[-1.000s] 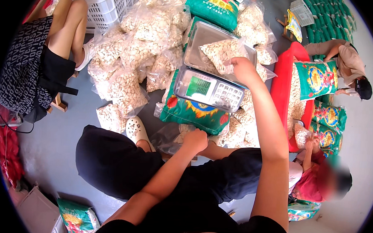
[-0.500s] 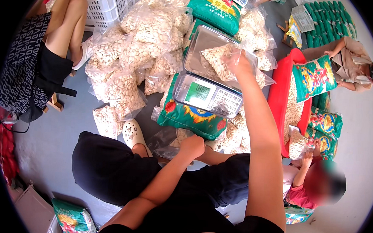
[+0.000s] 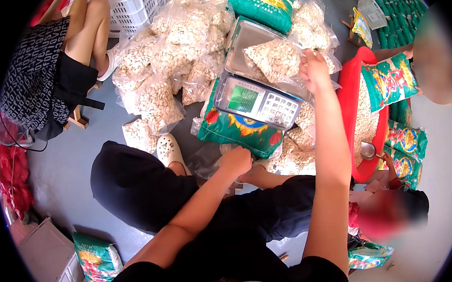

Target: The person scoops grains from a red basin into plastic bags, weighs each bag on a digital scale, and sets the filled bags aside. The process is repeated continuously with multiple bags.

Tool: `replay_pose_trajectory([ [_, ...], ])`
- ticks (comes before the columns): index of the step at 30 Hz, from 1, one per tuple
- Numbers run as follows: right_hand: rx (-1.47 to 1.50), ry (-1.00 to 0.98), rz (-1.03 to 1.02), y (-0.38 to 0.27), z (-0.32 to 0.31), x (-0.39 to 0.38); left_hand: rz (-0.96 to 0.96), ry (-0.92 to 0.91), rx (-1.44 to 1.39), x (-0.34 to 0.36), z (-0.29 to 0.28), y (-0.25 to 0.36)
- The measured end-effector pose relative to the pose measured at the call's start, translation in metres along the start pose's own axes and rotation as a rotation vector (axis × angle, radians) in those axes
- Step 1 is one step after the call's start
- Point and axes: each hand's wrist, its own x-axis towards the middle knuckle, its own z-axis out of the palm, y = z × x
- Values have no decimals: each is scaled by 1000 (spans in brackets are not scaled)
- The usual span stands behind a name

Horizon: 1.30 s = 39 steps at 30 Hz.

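Note:
A bag of pale seeds (image 3: 268, 59) lies on the metal pan of a scale (image 3: 238, 57), above its keypad and lit display. My right hand (image 3: 314, 71) is at the bag's right end, fingers curled on the loose plastic. The scale rests on a green printed sack (image 3: 241, 136). My left hand (image 3: 236, 161) is low between my legs, fingers closed on a clear plastic bag (image 3: 208, 160), partly hidden by the hand and sack.
Filled bags (image 3: 157, 94) surround the scale; a white crate (image 3: 130, 8) stands behind. Right are a red tub of seeds (image 3: 347, 116), a metal scoop (image 3: 367, 151), green sacks (image 3: 405, 140) and two co-workers (image 3: 437, 60). Another person (image 3: 35, 75) sits left.
My right hand has shifted toward the right end of the bag on the scale. The upper-right co-worker is higher in view; the lower-right one's bag no longer shows, and the scoop does.

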Motion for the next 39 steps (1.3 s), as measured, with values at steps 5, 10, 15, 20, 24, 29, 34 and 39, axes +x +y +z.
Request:
replay_pose_trajectory([
  [5,191,-292,282,1,-30,-122,-26,81,-41,0,-5,7],
  [10,-39,-449,790,99,-18,-188,-15,176,-119,-7,-10,15],
  [15,-223,-461,834,163,5,-193,107,285,-216,-39,-33,47],
  [20,-346,-426,713,188,15,-174,123,361,-239,-50,-50,57],
  [24,-1026,-556,351,125,15,-178,163,402,-283,-47,-59,41],
  [29,-1031,81,-318,17,-6,-140,126,310,-221,-42,-54,38],
  [34,-985,196,-233,-13,-24,-54,160,264,-185,-32,-27,30],
  [39,-1207,-16,117,-7,15,-6,71,125,-155,-22,-16,21],
])
